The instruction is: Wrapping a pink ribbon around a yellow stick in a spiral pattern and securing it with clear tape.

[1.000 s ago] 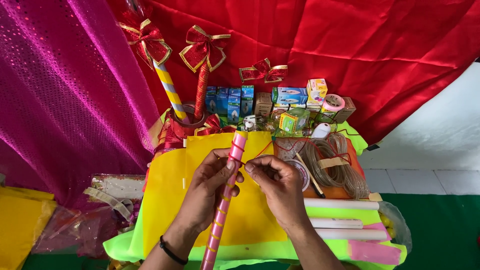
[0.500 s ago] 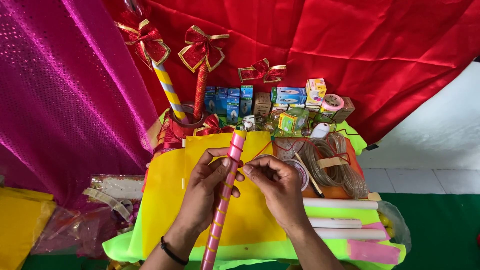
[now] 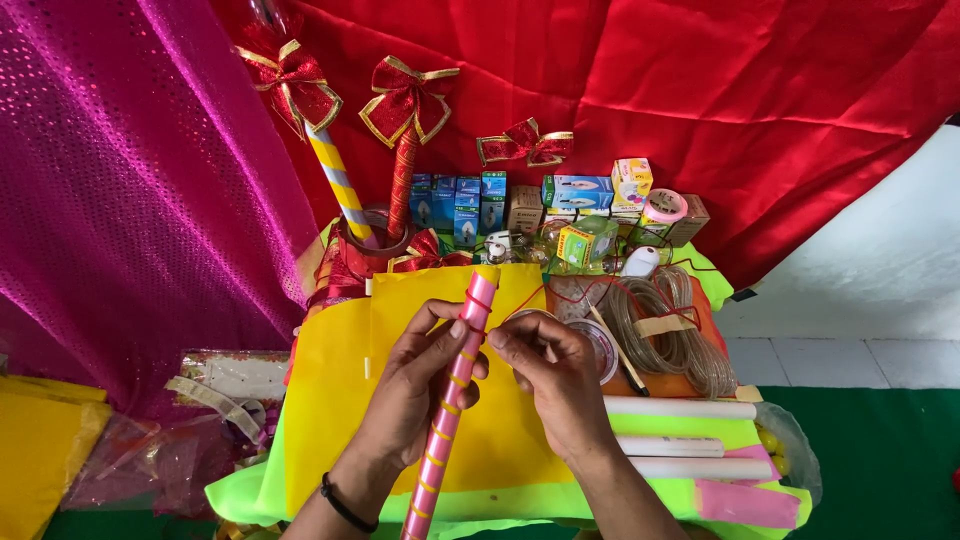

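My left hand [image 3: 410, 385] grips a long pink stick [image 3: 448, 400] wound with yellow bands, held upright over a yellow sheet [image 3: 340, 400]. My right hand [image 3: 555, 380] is beside the stick's upper part, with its fingertips pinching a thin red thread [image 3: 520, 300] against the stick. The thread runs up and to the right over the table. The stick's lower end leaves the frame at the bottom.
A coil of clear tubing [image 3: 670, 335], white tubes [image 3: 680, 408], a tape roll [image 3: 600, 345], small boxes [image 3: 580, 190] and two bow-topped sticks [image 3: 400, 150] crowd the table. Red cloth [image 3: 700, 90] hangs behind, magenta sequin cloth [image 3: 120, 200] at left.
Hardly anything has moved; my fingers have shifted slightly on the stick's upper part while both hands stay in place.
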